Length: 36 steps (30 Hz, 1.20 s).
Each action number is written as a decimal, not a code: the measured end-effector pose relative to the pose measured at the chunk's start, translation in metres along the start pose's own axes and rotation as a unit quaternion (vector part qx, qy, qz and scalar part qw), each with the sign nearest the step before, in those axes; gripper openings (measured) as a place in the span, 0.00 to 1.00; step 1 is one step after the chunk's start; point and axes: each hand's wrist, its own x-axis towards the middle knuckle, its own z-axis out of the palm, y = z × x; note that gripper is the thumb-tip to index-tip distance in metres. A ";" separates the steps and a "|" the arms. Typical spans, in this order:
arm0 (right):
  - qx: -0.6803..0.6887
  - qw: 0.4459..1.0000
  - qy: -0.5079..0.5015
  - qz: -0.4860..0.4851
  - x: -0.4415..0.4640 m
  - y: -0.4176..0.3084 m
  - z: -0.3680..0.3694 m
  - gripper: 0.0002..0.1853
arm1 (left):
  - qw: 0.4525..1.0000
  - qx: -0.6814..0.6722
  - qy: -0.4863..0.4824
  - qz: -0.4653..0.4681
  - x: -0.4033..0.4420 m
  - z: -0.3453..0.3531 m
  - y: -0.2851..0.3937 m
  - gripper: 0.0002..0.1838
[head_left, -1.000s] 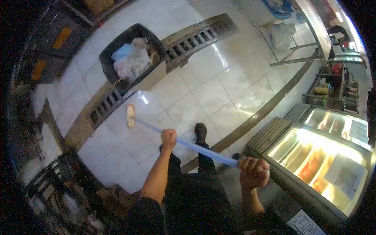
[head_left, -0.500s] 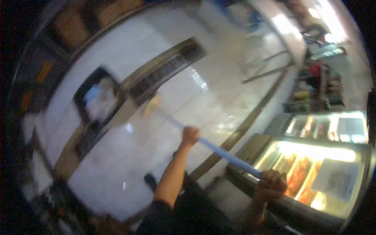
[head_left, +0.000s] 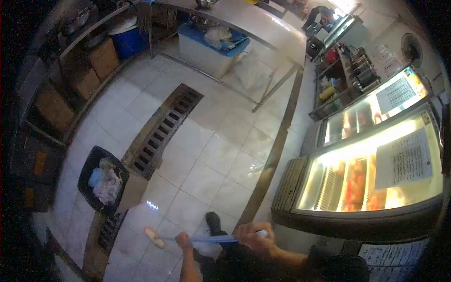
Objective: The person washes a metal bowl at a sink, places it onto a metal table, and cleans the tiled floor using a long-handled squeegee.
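Note:
A long pale blue handle (head_left: 211, 239) runs across the lower middle, with a white and orange brush head (head_left: 154, 237) at its left end on the tiled floor. My left hand (head_left: 183, 241) is closed round the handle near the head. Further up, by the upper end, my right hand (head_left: 255, 236) wraps round it. Left of the brush stands a black bin (head_left: 84, 175) holding white and bluish plastic waste (head_left: 106, 183). Just below my hands a dark shoe (head_left: 213, 222) rests on the tiles.
A slotted floor drain (head_left: 162, 131) crosses the floor. Lit display fridges (head_left: 361, 174) stand at the right. Under a steel table (head_left: 263, 28) sits a white tub with a blue lid (head_left: 202, 51). Boxes and a blue bucket (head_left: 129, 41) line the left shelf. A person (head_left: 320, 18) is far back.
The view has swung up and forward, showing more of the table and fridges. My hands, the handle and the brush head now appear lower in the view, still held together.

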 end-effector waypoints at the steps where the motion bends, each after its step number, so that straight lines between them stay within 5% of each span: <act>1: 0.005 0.999 -0.048 -0.016 0.002 -0.023 0.004 0.10 | 1.000 -0.008 -0.015 0.007 0.022 0.012 0.014 0.22; 3: -0.080 0.993 -0.059 -0.067 -0.020 -0.052 0.022 0.12 | 0.995 -0.065 -0.005 0.078 0.064 0.020 0.039 0.22; 5: -0.129 0.982 -0.081 -0.109 -0.041 -0.064 0.037 0.11 | 0.986 -0.049 -0.061 0.145 0.108 0.027 0.063 0.07; 7: -0.135 0.971 -0.122 -0.153 -0.058 -0.060 0.050 0.09 | 0.974 -0.137 -0.125 0.130 0.120 0.057 0.053 0.06; 9: -0.183 0.958 -0.034 -0.219 -0.072 -0.058 0.072 0.11 | 0.929 -0.223 -0.291 -0.054 0.127 0.048 0.080 0.06; 11: -0.122 0.965 -0.009 -0.234 -0.075 -0.057 0.078 0.12 | 0.974 -0.169 -0.109 0.105 0.102 0.039 0.102 0.07; 12: -0.075 0.975 -0.009 -0.211 -0.071 -0.063 0.080 0.13 | 0.982 -0.129 -0.087 0.107 0.085 0.032 0.107 0.11; 17: -0.070 0.980 -0.184 -0.040 -0.094 -0.015 0.113 0.13 | 0.974 -0.117 0.171 -0.086 -0.051 -0.065 0.056 0.13; 19: -0.030 0.977 -0.205 0.059 -0.120 0.043 0.141 0.13 | 0.912 -0.251 0.101 -0.307 -0.108 -0.144 0.012 0.14; 21: -0.025 0.962 -0.256 0.094 -0.153 0.108 0.142 0.11 | 0.976 0.048 0.149 -0.151 -0.155 -0.198 -0.042 0.12; 24: -0.162 0.941 -0.248 0.163 -0.172 0.114 0.153 0.09 | 0.949 -0.022 0.192 -0.248 -0.182 -0.236 -0.056 0.10; 25: -0.214 0.927 -0.251 0.176 -0.174 0.111 0.164 0.08 | 0.949 0.094 0.105 -0.281 -0.210 -0.210 -0.088 0.08; 26: -0.158 0.934 -0.268 0.175 -0.174 0.105 0.191 0.08 | 0.936 0.052 0.115 -0.328 -0.173 -0.227 -0.048 0.07; 27: -0.101 0.937 -0.285 0.177 -0.173 0.098 0.219 0.08 | 0.936 0.025 0.266 -0.229 -0.184 -0.162 -0.071 0.05; 28: -0.053 0.968 -0.202 0.138 -0.172 0.083 0.237 0.06 | 0.924 0.151 -0.048 -0.347 -0.134 -0.201 -0.019 0.04; 29: -0.009 0.988 -0.123 0.089 -0.171 0.067 0.255 0.07 | 0.942 0.034 0.139 -0.304 -0.129 -0.186 -0.004 0.09; 30: 0.173 0.983 0.046 0.042 -0.179 0.060 0.276 0.09 | 0.947 0.028 0.117 -0.299 -0.112 -0.203 0.017 0.11; 32: 0.115 0.972 0.207 -0.015 -0.199 0.065 0.300 0.11 | 0.933 0.010 0.165 -0.319 -0.115 -0.218 0.021 0.10; 34: -0.124 0.992 0.017 0.013 -0.212 0.088 0.309 0.11 | 0.922 0.061 0.187 -0.332 -0.138 -0.250 0.010 0.10; 36: -0.139 0.945 -0.277 0.099 -0.232 0.129 0.305 0.12 | 0.904 0.142 0.184 -0.360 -0.191 -0.283 -0.022 0.10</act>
